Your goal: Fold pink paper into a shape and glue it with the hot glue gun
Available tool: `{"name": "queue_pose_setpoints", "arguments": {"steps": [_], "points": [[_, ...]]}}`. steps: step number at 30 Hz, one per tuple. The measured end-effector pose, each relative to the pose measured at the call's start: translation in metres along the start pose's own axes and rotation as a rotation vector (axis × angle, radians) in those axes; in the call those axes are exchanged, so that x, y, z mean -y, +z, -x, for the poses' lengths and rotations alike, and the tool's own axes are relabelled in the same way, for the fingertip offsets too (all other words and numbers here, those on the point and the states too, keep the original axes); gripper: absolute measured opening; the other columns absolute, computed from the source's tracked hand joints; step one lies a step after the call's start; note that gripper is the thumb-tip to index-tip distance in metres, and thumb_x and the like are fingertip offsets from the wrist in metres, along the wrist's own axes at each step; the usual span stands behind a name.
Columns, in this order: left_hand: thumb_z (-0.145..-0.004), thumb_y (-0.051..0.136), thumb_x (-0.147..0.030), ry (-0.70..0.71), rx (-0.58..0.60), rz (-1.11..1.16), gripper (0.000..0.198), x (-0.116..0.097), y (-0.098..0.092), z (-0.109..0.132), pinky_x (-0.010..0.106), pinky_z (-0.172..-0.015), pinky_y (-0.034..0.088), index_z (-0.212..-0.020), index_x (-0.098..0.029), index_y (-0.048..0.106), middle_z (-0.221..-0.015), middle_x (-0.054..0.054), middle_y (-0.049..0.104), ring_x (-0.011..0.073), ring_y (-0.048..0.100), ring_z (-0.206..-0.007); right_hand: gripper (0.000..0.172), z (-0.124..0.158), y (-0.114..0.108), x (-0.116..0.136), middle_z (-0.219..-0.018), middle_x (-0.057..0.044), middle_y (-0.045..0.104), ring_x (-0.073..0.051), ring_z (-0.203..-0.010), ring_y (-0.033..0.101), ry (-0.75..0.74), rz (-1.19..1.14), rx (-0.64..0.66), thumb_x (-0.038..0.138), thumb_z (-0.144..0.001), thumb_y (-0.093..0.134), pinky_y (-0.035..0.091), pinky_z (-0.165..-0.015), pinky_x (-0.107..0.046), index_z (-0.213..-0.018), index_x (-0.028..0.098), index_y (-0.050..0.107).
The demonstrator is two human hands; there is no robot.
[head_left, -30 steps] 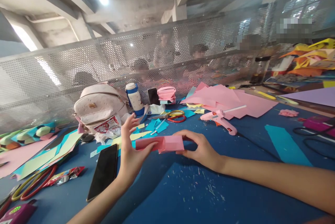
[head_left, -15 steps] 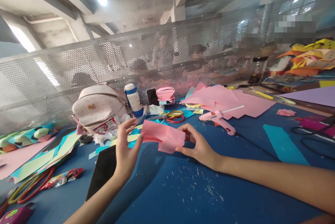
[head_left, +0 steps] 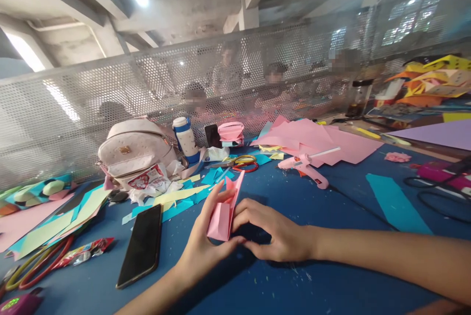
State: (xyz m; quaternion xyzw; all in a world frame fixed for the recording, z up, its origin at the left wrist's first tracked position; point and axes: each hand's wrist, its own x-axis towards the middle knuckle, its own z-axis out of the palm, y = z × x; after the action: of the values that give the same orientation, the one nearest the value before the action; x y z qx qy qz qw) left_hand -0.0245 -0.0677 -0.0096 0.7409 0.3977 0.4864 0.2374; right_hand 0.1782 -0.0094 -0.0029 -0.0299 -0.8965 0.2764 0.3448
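Note:
A folded piece of pink paper (head_left: 221, 221) is held upright just above the blue table, in the middle of the view. My left hand (head_left: 206, 236) is closed round its left side, thumb below and fingers behind or inside the fold. From the right, my right hand (head_left: 274, 229) pinches the paper's right edge, its fingertips close to my left thumb. Part of the paper is hidden behind the fingers. Beyond my right hand lies a pink glue gun (head_left: 307, 170). A black phone (head_left: 142, 244) rests left of my left hand.
A pale backpack (head_left: 136, 153) and a white-and-blue bottle (head_left: 186, 141) stand along a perforated metal screen (head_left: 154, 84). Behind the hands lie scissors (head_left: 241, 161), paper scraps and pink sheets (head_left: 320, 138). A blue strip (head_left: 399, 202) lies right; people sit beyond the screen.
The pink paper has turned from lying broadside to standing on edge and come slightly nearer. My left hand has moved right and closed on it; my right hand has moved lower.

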Motion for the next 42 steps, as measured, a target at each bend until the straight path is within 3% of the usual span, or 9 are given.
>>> {"name": "queue_pose_setpoints", "arguments": {"steps": [3,6,9,12,16,19,28,34,42], "points": [[-0.082,0.070,-0.025,-0.005,0.052,0.052,0.076,0.000,-0.003,-0.001,0.046,-0.108,0.041,-0.144,-0.030,0.026,-0.137,0.011,0.054,0.0280,0.050,-0.129,0.028,-0.002,-0.010,-0.003,-0.114,-0.007,0.057,-0.018,-0.112,0.051,-0.115,0.202,-0.119,0.013,-0.091,0.052,0.042,-0.099,-0.037,-0.117,0.022,0.051],[-0.083,0.068,-0.023,-0.046,0.101,0.110,0.060,-0.002,-0.004,-0.001,0.044,-0.101,0.049,-0.132,-0.029,0.034,-0.135,0.013,0.055,0.0277,0.054,-0.124,0.026,-0.005,-0.024,-0.005,-0.118,-0.007,0.057,-0.022,-0.117,0.047,-0.098,0.436,-0.238,0.025,-0.092,0.058,0.037,-0.103,-0.042,-0.118,0.025,0.052],[-0.085,0.066,-0.022,-0.046,0.109,0.132,0.046,-0.002,-0.004,-0.002,0.045,-0.100,0.048,-0.123,-0.027,0.041,-0.138,0.014,0.054,0.0286,0.055,-0.124,0.009,-0.008,-0.032,-0.005,-0.100,-0.003,0.063,-0.020,-0.105,0.053,-0.098,0.470,-0.218,0.030,-0.094,0.056,0.037,-0.098,-0.039,-0.101,0.024,0.058],[-0.087,0.063,-0.019,0.011,0.062,0.048,0.036,-0.001,-0.005,-0.004,0.046,-0.105,0.044,-0.120,-0.026,0.051,-0.139,0.012,0.053,0.0284,0.050,-0.130,0.011,-0.009,-0.032,-0.005,-0.086,0.000,0.065,-0.017,-0.090,0.055,-0.117,0.426,-0.161,0.031,-0.097,0.052,0.036,-0.093,-0.037,-0.091,0.023,0.059],[-0.087,0.064,-0.018,0.090,0.044,-0.086,0.040,0.002,-0.008,-0.005,0.041,-0.105,0.046,-0.124,-0.028,0.058,-0.139,0.009,0.056,0.0256,0.053,-0.128,0.016,-0.008,-0.027,-0.005,-0.087,-0.001,0.067,-0.018,-0.089,0.054,-0.134,0.428,-0.131,0.037,-0.095,0.055,0.037,-0.088,-0.035,-0.091,0.022,0.061],[-0.085,0.067,-0.018,0.164,0.040,-0.177,0.046,0.003,-0.010,-0.005,0.038,-0.106,0.046,-0.129,-0.028,0.058,-0.139,0.008,0.055,0.0248,0.052,-0.128,0.012,-0.008,-0.025,-0.005,-0.085,0.000,0.067,-0.016,-0.086,0.054,-0.122,0.431,-0.141,0.031,-0.094,0.057,0.037,-0.085,-0.034,-0.089,0.022,0.063],[-0.087,0.064,-0.019,0.221,0.031,-0.253,0.041,0.002,-0.014,-0.004,0.034,-0.101,0.049,-0.127,-0.027,0.060,-0.139,0.009,0.056,0.0234,0.057,-0.123,0.023,-0.009,-0.022,-0.004,-0.076,0.000,0.065,-0.015,-0.075,0.052,0.036,0.279,-0.228,0.040,-0.093,0.057,0.036,-0.076,-0.031,-0.082,0.021,0.065],[-0.087,0.063,-0.018,0.242,0.026,-0.270,0.034,0.001,-0.014,-0.005,0.031,-0.100,0.049,-0.120,-0.026,0.064,-0.137,0.008,0.058,0.0225,0.059,-0.121,0.025,-0.009,-0.023,-0.004,-0.076,0.000,0.063,-0.015,-0.074,0.050,0.014,0.292,-0.244,0.039,-0.095,0.054,0.037,-0.076,-0.031,-0.082,0.020,0.064],[-0.091,0.056,-0.015,0.284,0.027,-0.400,0.034,-0.001,-0.015,-0.007,0.036,-0.100,0.050,-0.123,-0.026,0.063,-0.140,0.009,0.053,0.0237,0.056,-0.123,0.013,-0.010,-0.023,-0.003,-0.078,0.000,0.064,-0.015,-0.075,0.051,-0.074,0.366,-0.254,0.030,-0.092,0.061,0.035,-0.076,-0.031,-0.084,0.020,0.063]]}}
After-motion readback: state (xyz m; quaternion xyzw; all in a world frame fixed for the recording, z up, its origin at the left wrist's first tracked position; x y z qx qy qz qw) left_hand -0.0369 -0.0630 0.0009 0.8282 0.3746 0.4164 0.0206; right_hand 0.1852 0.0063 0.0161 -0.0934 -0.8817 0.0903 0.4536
